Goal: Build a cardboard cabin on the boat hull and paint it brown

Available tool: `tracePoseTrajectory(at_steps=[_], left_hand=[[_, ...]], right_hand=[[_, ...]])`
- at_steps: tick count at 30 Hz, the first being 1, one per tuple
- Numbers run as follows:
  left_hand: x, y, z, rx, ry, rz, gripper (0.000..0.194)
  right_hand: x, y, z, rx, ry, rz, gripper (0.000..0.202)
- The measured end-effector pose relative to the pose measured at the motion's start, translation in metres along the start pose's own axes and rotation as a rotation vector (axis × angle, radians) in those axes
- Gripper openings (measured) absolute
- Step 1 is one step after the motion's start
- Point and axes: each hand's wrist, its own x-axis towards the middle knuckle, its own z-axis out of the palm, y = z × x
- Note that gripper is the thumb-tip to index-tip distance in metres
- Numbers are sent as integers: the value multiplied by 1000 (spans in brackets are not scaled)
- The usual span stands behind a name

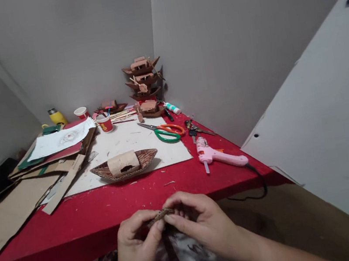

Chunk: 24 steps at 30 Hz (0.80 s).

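Between both hands, just in front of the table's near edge, is a small brown strip point(162, 214), probably cardboard, though its exact kind is unclear. My left hand point(137, 242) pinches one end between thumb and fingers. My right hand point(205, 220) pinches the other end, thumb and forefinger closed on it. Beyond them a model boat point(147, 157) with a pale curved canopy point(123, 162) stands on the table, touched by neither hand.
The red cloth point(183, 184) carries a pink glue gun point(225, 156), scissors point(166, 133) and a white board point(178, 153). Cardboard pieces point(17, 208) lie left. Paper cups point(104, 123) and stacked model boats point(143, 80) stand at the back. Grey walls point(215, 53) close in behind.
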Motion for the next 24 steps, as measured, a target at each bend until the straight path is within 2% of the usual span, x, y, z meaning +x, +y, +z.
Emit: tracePoseTrajectory(at_steps=[2, 4, 7, 9, 11, 16, 18, 24], left_hand=[[4, 3, -2, 48, -12, 55, 12], [8, 5, -5, 51, -14, 47, 12], [12, 6, -11, -22, -34, -80, 8], [14, 6, -16, -6, -48, -96, 7], [15, 6, -20, 86, -67, -8, 8], [18, 9, -27, 278, -95, 316, 18], [18, 11, -28, 294, -102, 354, 20], [19, 15, -30, 209, -185, 60, 8]], right_hand=[[1, 0, -2, -149, -36, -139, 8], [2, 0, -4, -231, -42, -240, 8], [6, 1, -7, -264, -29, -293, 7], [10, 0, -9, -286, -40, -296, 6], [13, -1, -10, -315, -78, -317, 7], [16, -9, -10, -363, -148, -349, 12], [16, -12, -9, -349, -146, -341, 14], [18, -9, -7, -276, -171, -210, 12]])
